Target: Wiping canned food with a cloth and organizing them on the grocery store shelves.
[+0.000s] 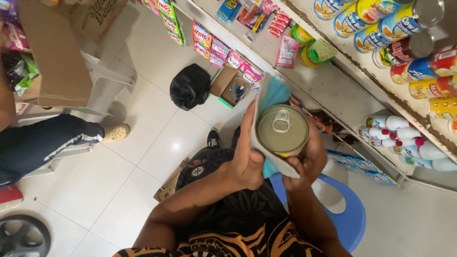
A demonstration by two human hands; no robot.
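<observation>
A metal can (282, 130) with a ring-pull lid is held up in front of me, lid toward the camera. My right hand (307, 162) grips the can from below and the right side. My left hand (248, 154) presses a blue and white cloth (272, 95) against the can's left side. The cloth wraps around behind and under the can. Both hands are close together above my lap and a blue plastic chair (354, 216).
Shelves (328, 85) on the right carry several cans, bottles and snack packets. On the tiled floor lie a black bag (189, 86) and a small open cardboard box (230, 85). Another person's leg (43, 140) and a large cardboard box (57, 52) are at left.
</observation>
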